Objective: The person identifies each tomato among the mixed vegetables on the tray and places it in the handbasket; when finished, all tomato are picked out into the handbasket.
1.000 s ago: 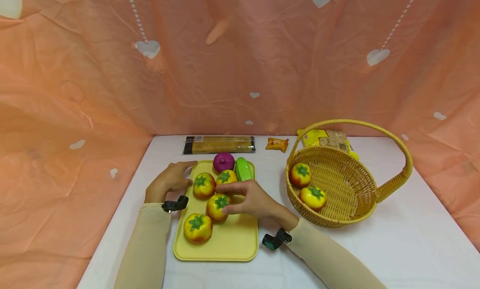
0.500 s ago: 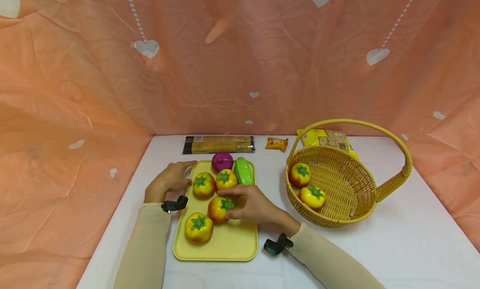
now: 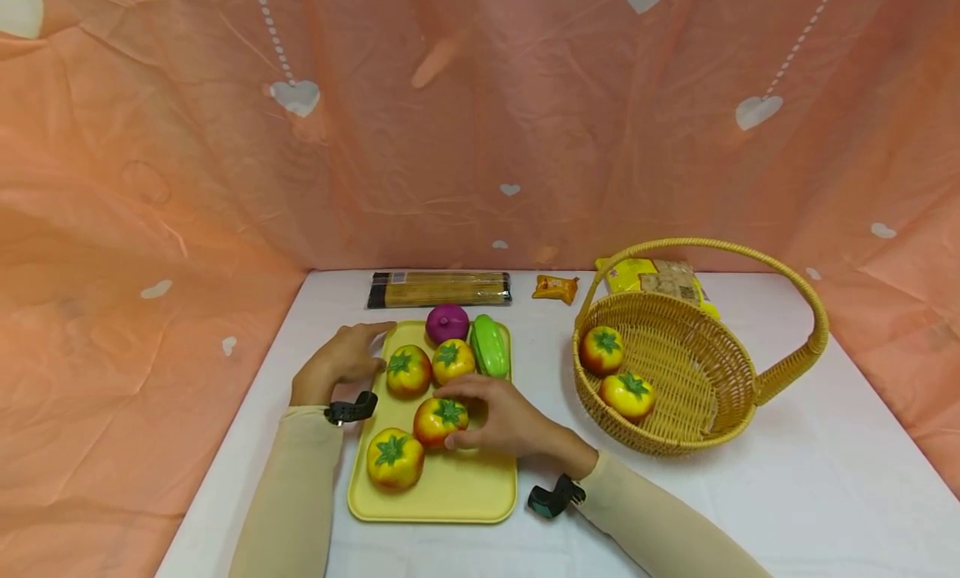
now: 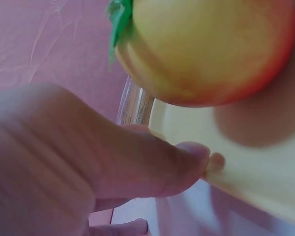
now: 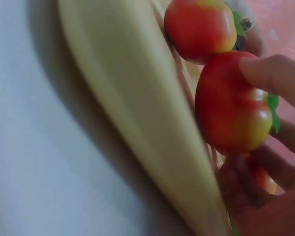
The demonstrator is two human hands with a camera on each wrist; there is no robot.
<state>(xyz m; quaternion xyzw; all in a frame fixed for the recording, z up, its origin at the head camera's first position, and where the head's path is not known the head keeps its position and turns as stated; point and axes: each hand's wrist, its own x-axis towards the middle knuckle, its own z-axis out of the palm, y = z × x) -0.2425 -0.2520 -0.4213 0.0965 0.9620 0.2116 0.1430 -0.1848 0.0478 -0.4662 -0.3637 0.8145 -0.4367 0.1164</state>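
Note:
A yellow tray (image 3: 472, 495) bears several yellow-and-red toy tomatoes with green leaf tops. My right hand (image 3: 517, 419) grips the middle tomato (image 3: 435, 425) from its right side. In the right wrist view, the thumb lies on that tomato (image 5: 231, 105) and the fingers reach round beneath it. Another tomato (image 3: 395, 461) touches it at the front left. My left hand (image 3: 341, 363) rests at the tray's left edge, fingers stretched; in the left wrist view its thumb meets the tray rim (image 4: 236, 189), below a tomato (image 4: 206, 49).
At the tray's far end lie a purple onion-like toy (image 3: 447, 323) and a green vegetable (image 3: 489, 346). A handled wicker basket (image 3: 675, 378) with two tomatoes stands right. Behind are a noodle-like pack (image 3: 442, 289), a small orange packet (image 3: 556, 289) and a yellow bag (image 3: 630, 276).
My right hand and the middle tomato have shifted slightly toward me, uncovering the far tomato and the green vegetable. The left hand stays in place.

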